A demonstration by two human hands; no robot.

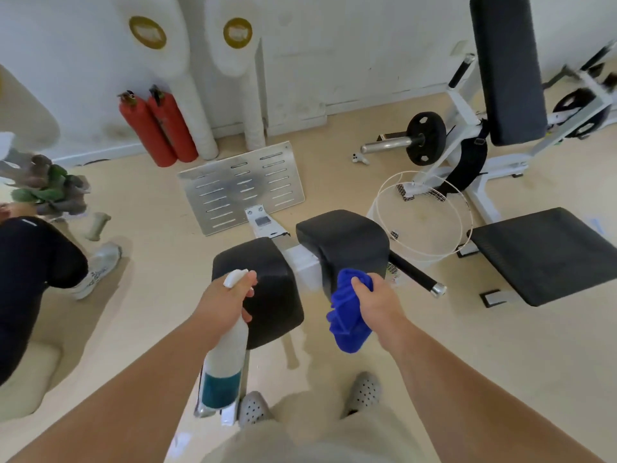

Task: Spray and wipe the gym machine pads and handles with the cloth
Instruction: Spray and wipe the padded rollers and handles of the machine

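Left hand (227, 304) round spray bottle (224, 365), right hand (375, 302) round cloth (347, 317), at pad edges (283, 289)

Nothing here can be read. Two round gold emblems (147, 32) on the white bags (163, 75) at eleven o'clock are too blurred, and the teal band (220, 389) on the spray bottle (228, 349) shows no legible print.

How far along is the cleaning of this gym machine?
No pad shows clear signs of wiping. In hand: the left hand grips the spray bottle over the left pad; the right hand holds the blue cloth by the right pad. Left: the black handle, likely both pads.
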